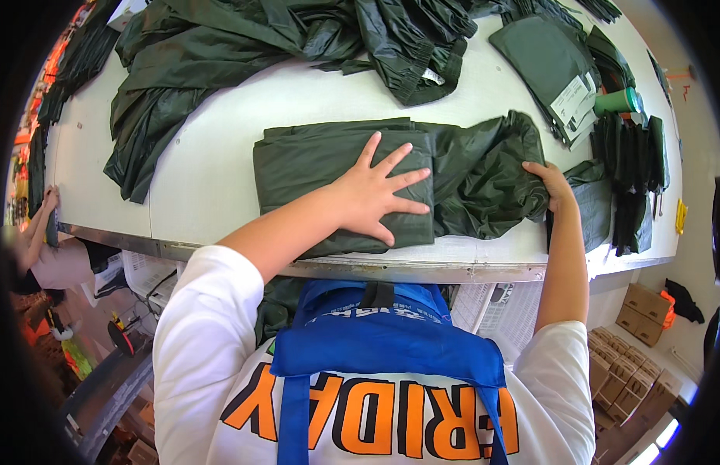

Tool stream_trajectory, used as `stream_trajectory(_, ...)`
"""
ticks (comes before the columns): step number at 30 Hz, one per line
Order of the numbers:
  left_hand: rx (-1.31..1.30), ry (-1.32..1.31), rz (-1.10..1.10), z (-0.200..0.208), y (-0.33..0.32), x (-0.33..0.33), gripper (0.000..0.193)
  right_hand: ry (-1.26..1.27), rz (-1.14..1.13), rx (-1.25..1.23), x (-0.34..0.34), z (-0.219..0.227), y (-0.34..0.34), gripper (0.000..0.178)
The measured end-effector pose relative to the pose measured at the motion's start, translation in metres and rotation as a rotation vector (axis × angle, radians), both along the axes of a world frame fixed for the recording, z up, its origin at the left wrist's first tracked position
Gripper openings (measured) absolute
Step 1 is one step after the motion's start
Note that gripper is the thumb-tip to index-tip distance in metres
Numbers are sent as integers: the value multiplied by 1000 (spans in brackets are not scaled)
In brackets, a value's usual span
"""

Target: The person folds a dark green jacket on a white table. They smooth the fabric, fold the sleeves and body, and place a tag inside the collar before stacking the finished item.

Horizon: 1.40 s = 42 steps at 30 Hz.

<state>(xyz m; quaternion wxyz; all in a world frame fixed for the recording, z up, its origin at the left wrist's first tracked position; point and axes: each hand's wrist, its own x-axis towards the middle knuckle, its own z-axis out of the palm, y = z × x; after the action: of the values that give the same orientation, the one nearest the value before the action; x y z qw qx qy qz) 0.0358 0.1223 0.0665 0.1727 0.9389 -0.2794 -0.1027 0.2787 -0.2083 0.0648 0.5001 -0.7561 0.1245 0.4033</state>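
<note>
A dark green pair of rain trousers [488,182] lies crosswise on the white table in front of me. Its left part is folded into a flat, layered rectangle, while the right part is loose and crumpled, ending in a gathered edge. My left hand [382,194] presses flat on the folded part with the fingers spread. At the gathered right end, my right hand [554,184] grips the cloth, thumb on top; its other fingers are mostly hidden beneath.
Loose dark green garments [244,46] heap along the far side. Folded garments with white paper labels [573,101], a green roll [617,102] and hanging black strips [627,159] lie at right. Cartons [627,372] stand on the floor. Another person's arm [38,229] shows at far left.
</note>
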Motion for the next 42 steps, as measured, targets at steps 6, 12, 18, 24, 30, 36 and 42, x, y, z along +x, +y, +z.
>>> stream_trajectory(6,220,90,129,-8,-23,39,75,-261,155,206,38,76,19,54)
stream_trajectory(12,207,174,466,10,-93,121,69,-707,706,87,45,197,112,49)
stream_trajectory(18,-32,225,481,-1,-78,119,58,-1069,1027,-233,-169,130,148,47)
stream_trajectory(24,-488,172,250,-39,35,24,47,-871,884,-85,-225,86,146,67)
stream_trajectory(30,-1057,276,869,5,82,-54,51,-881,1049,-165,-265,49,159,71)
stream_trajectory(36,-339,-98,442,28,41,-68,38,-752,1069,76,-270,56,159,47)
stream_trajectory(42,-407,-91,299,1,35,-92,39,-994,215,147,-188,78,157,37)
